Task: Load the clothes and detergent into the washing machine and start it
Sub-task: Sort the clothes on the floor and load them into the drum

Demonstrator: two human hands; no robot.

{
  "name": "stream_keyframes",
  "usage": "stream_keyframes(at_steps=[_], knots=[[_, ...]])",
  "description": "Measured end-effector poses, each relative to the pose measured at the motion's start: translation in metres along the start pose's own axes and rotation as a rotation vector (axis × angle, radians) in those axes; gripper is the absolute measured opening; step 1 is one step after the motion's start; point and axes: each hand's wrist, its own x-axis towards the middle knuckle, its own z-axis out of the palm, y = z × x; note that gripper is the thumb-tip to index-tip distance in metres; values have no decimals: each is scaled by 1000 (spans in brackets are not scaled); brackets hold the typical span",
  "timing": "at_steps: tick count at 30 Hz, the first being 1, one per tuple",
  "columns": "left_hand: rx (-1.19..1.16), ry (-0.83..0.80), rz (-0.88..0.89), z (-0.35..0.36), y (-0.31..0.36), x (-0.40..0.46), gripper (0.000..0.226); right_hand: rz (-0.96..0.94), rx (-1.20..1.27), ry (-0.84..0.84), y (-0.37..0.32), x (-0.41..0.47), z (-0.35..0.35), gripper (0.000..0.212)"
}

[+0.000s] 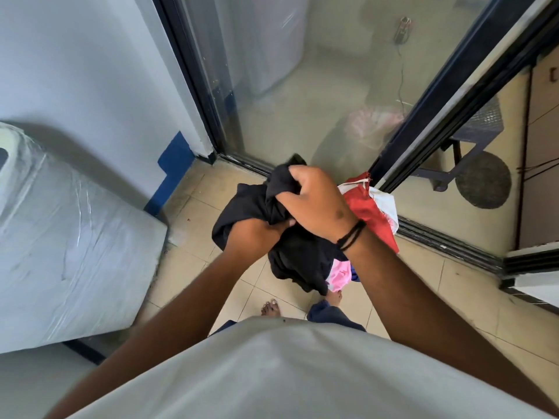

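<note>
Right grip point(314, 204): we clutch the black garment point(272, 213) from above.
Left grip point(257, 234): we hold the same bundle from beneath.
Red-white cloth point(372, 207): right of the grips.

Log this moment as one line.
hands: both grip clothes bundle | left hand | right hand | washing machine: not loaded

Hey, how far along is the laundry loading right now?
Done: nothing loaded yet. In hand: the right hand and left hand grip a bundle of clothes above the floor. Left: put them and detergent into the plastic-wrapped washing machine, then start it.
</note>
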Motion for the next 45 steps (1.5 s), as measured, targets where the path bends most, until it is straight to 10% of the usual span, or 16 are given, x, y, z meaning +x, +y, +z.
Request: stream_keyframes(at_steps=[3,9,14,18,30,36,45], knots=[[-104,92,-5,-3,2,4,41,62,284,83,21,-8,-5,26],[-331,160,-10,-12,18,3,48,352,-76,-13,127,-42,18,84],[-502,122,-84,-21,29,-3,35,531,-38,-175,162,-60,48,39],[-375,67,-108,-42,27,-1,36,514,-127,-84,156,-49,44,44],[-50,-202,58,-39,-5,8,45,25,53,107,10,11,1,19],[-220,143,-6,-15,8,11,40,-24,242,14,7,14,5,71],[-943,185,89,-33,29,8,30,352,149,-140,139,-40,39,144]])
